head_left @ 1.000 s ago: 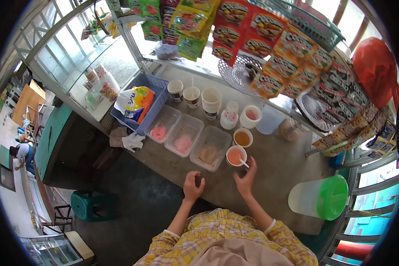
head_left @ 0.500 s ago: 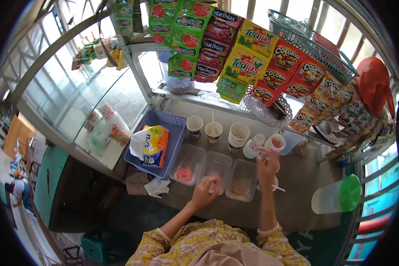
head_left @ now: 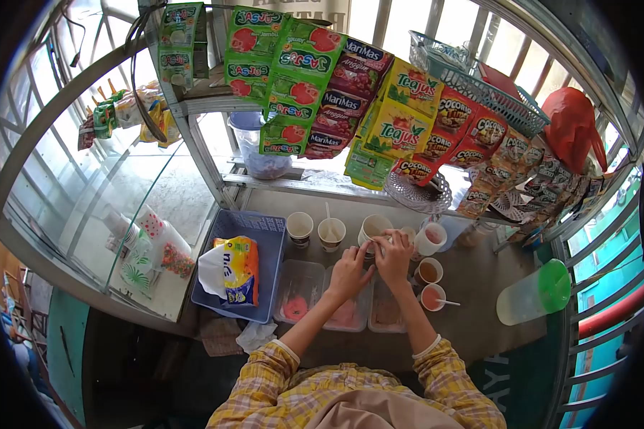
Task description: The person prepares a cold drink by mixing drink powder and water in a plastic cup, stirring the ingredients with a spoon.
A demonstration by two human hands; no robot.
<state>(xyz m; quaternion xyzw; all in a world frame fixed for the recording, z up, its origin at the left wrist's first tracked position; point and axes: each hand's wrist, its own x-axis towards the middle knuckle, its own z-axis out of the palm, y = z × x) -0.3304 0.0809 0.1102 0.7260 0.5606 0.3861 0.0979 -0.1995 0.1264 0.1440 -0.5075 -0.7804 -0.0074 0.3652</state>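
Note:
My left hand (head_left: 349,273) and my right hand (head_left: 393,257) meet at the fingertips, just in front of a stack of paper cups (head_left: 373,227). Fingers of both are pinched together; anything between them is too small to make out. Below the hands sit clear plastic tubs: one with a pink piece (head_left: 295,287), a middle one partly behind my left forearm, and one with brown contents (head_left: 388,312). To the right stand a cup of brown drink (head_left: 428,272) and a cup of pink drink (head_left: 433,297) with a white stick.
A blue basket (head_left: 205,289) holding a tissue pack stands left, beside a cloth. Two paper cups (head_left: 300,227) (head_left: 331,233) stand behind the tubs. A green-lidded pitcher (head_left: 526,297) is at right. Sachet strips (head_left: 401,129) hang overhead.
My left hand has risen from the middle tub and my right hand has come left from the cups, so they now meet. The view has shifted slightly.

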